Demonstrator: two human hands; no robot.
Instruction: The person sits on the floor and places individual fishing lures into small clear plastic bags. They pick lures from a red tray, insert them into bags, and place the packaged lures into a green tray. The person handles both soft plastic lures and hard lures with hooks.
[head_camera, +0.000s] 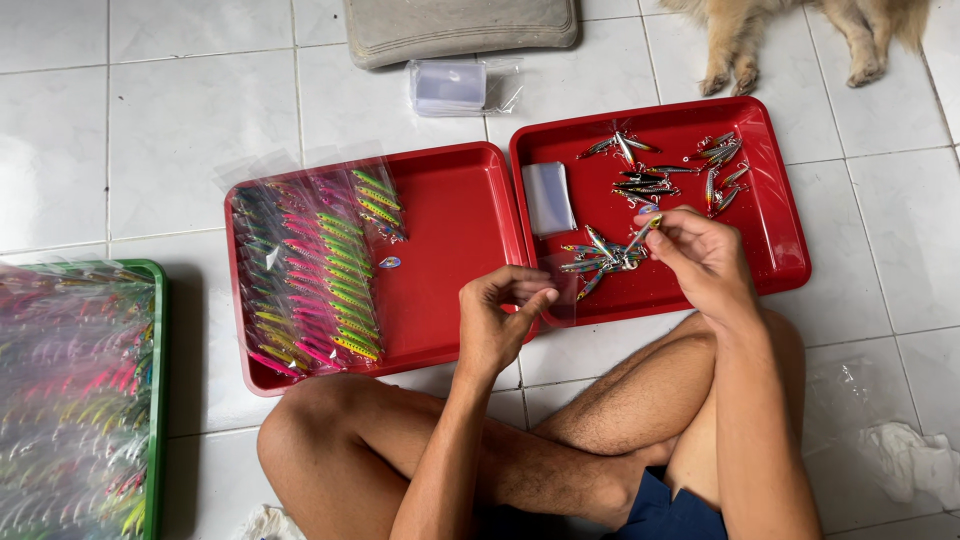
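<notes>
I see my right hand (700, 252) pinching a small metal fishing lure (642, 232) above the right red tray (780, 215), over that tray's loose pile of lures (600, 258). My left hand (500, 315) pinches a small clear plastic sleeve (562, 290) at that tray's near-left corner. Bagged colourful lures (310, 270) fill the left red tray (450, 230) beside it.

Small metal fishing lure (641, 233), slim, silver w/ colour tints, held tilted in the air above the front edge of the right red tray (780, 262). Clear plastic sleeve (562, 288), small, see-through, upright, over the gap btw the two trays' front corners.
</notes>
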